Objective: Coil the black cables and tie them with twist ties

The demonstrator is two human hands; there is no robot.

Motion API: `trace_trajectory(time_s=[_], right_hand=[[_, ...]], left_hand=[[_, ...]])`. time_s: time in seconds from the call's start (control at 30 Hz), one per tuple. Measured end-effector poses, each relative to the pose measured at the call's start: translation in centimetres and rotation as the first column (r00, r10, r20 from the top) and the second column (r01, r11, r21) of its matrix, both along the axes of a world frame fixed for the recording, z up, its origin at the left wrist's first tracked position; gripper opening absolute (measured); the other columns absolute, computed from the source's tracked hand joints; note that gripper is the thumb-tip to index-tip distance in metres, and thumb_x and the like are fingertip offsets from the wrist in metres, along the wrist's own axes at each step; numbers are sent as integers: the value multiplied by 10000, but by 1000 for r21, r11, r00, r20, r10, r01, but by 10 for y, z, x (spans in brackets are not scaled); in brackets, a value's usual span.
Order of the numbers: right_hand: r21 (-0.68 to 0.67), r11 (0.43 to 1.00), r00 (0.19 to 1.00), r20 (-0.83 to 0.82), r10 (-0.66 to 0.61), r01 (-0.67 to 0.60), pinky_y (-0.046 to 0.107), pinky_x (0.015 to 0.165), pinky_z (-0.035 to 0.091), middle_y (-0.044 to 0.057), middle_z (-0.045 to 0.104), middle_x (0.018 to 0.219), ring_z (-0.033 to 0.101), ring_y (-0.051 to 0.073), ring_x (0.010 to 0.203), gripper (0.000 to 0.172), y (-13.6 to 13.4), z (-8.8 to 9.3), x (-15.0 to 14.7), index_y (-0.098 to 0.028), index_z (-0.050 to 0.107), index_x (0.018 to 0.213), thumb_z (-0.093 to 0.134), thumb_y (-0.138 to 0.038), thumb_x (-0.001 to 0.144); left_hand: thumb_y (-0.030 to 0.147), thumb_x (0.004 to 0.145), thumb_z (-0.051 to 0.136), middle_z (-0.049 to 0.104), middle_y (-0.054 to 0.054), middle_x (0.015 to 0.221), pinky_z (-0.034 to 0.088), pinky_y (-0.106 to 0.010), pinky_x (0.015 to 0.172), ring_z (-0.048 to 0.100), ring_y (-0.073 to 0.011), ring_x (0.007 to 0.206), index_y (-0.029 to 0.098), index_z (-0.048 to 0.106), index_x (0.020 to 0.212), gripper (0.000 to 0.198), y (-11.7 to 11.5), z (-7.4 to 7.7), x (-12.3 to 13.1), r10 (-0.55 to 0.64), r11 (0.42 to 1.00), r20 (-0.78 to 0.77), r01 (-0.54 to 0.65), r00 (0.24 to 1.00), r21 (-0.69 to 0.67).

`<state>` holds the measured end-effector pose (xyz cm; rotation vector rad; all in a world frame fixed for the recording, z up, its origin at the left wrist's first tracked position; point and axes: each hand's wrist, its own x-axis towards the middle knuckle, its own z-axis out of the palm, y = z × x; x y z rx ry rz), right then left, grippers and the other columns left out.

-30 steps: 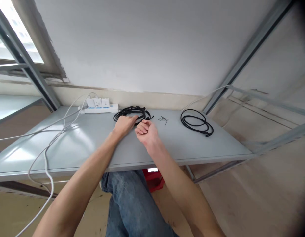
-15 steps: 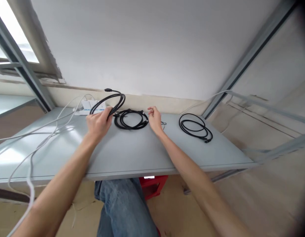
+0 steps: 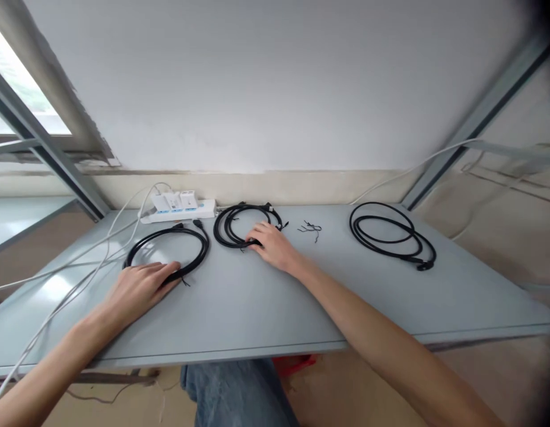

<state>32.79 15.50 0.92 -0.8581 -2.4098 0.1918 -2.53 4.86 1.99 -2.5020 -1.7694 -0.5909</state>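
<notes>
With both coils lying flat on the counter [image 3: 301, 296], the left hand [image 3: 141, 284] rests open on the left coil [image 3: 168, 232] and the right hand [image 3: 272, 244] rests open on the middle coil [image 3: 221, 232], gripping nothing; lifting either would need fingers closed round all its loops.

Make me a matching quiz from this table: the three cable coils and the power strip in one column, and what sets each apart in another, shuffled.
Things:
1. left coil
2. middle coil
3. right coil
4. power strip

Descriptions:
A. white
B. black, right hand touching it
C. black, apart from both hands
D. black, left hand resting on it

Pairs: 1-D, 2-B, 3-C, 4-A
</notes>
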Motion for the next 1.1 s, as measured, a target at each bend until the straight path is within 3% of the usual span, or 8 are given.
trace_trajectory(time_s=[0.3, 0.47, 0.53, 0.6, 0.73, 0.83, 0.93, 1.1], right_hand=[[-21, 1000, 997, -81, -2, 1, 429, 958, 478, 89, 673, 1006, 571, 259, 1049, 140, -6, 2, 6, -189, 695, 968, 598, -88, 974], [-12, 1000, 990, -140, -25, 24, 504, 1081, 457, 115, 621, 1277, 524, 295, 1232, 463, -23, 9, 2, -243, 629, 1327, 544, -48, 916], [11, 999, 970, -238, -40, 44, 516, 1101, 450, 114, 607, 1309, 521, 298, 1261, 514, -33, 14, -5, -271, 607, 1372, 506, -59, 915], [20, 994, 914, -395, -91, 107, 516, 1070, 466, 113, 643, 1205, 562, 301, 1195, 404, -45, 19, -12, -277, 658, 1284, 473, -122, 960], [-111, 993, 791, -603, -98, 39, 491, 1050, 475, 98, 687, 1092, 611, 292, 1115, 235, -64, 25, -24, -281, 718, 1165, 555, -369, 1021], [-331, 923, 763, -642, -70, -194, 490, 1140, 425, 106, 687, 1269, 592, 301, 1247, 387, -67, 21, -29, -284, 730, 1216, 660, -566, 961], [-504, 772, 660, -736, -149, -388, 500, 1211, 357, 116, 606, 1463, 524, 317, 1392, 633, -63, 15, -33, -286, 690, 1305, 705, -732, 857], [-481, 599, 277, -872, -404, -640, 412, 1054, 494, 51, 740, 1001, 683, 221, 1055, 488, -50, 23, -29, -256, 694, 1040, 737, -704, 854]], left_hand=[[606, 972, 505, 660, -35, 651, 367, -293, 561, 671, -262, 616, 268, 669, 1024, 379, -1, 27, 33, -115, 969, -207, 64, 972, -237], [492, 971, 529, 542, 6, 570, 323, -289, 517, 510, -198, 493, 260, 641, 895, 269, -6, 64, 29, 69, 996, 198, -79, 978, 45], [503, 964, 573, 495, 16, 581, 306, -270, 488, 437, -157, 493, 246, 612, 797, 308, -6, 93, 27, 47, 946, 563, -218, 825, 240], [502, 931, 657, 399, 42, 582, 223, -247, 425, 307, -111, 466, 230, 548, 732, 354, -5, 125, 35, -140, 912, 853, -271, 503, 309], [447, 960, 681, 185, 86, 573, 119, -222, 389, 130, -68, 423, 232, 526, 761, 332, 6, 161, 75, -291, 948, 957, -133, 13, 290], [452, 1000, 639, 178, 105, 553, 118, -198, 362, 111, -52, 403, 217, 498, 764, 361, 29, 148, 107, -269, 963, 941, -81, -207, 258], [463, 976, 680, 177, 126, 539, 142, -178, 338, 120, -45, 383, 216, 460, 767, 392, 55, 110, 129, -124, 989, 923, 36, -365, 146], [488, 940, 712, 193, 136, 544, 185, -146, 319, 131, -36, 361, 217, 475, 794, 389, 76, 45, 138, 227, 910, 936, 402, -268, -105]])
